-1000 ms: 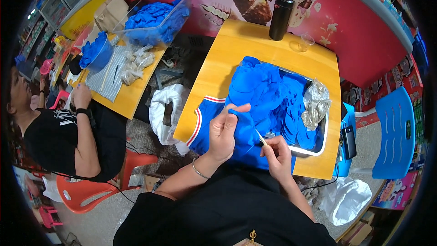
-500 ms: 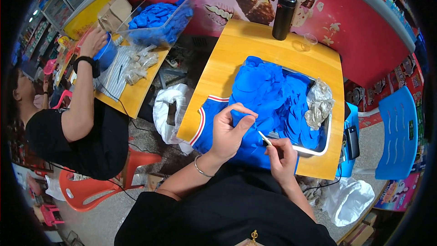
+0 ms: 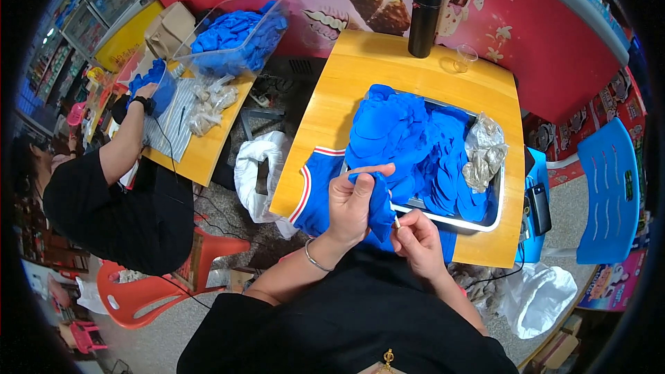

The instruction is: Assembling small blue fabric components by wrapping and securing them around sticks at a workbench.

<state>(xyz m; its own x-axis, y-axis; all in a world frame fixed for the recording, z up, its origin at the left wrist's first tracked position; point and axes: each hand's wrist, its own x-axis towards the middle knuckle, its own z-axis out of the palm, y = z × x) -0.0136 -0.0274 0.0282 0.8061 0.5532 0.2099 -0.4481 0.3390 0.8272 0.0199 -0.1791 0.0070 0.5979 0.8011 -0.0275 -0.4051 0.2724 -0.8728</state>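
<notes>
Relative to half a second earlier, the blue piece [image 3: 382, 211], pinched in the left hand [image 3: 348, 206] just in front of the metal tray [image 3: 486, 226], presents a larger face, and the thin stick [image 3: 397, 223], gripped by the right hand [image 3: 421, 242], sits at its edge, suggesting edge work.

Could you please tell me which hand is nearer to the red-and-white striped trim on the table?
The left hand: it is a little to the right of the striped trim, while the right hand is farther right, beyond the left one.
</notes>
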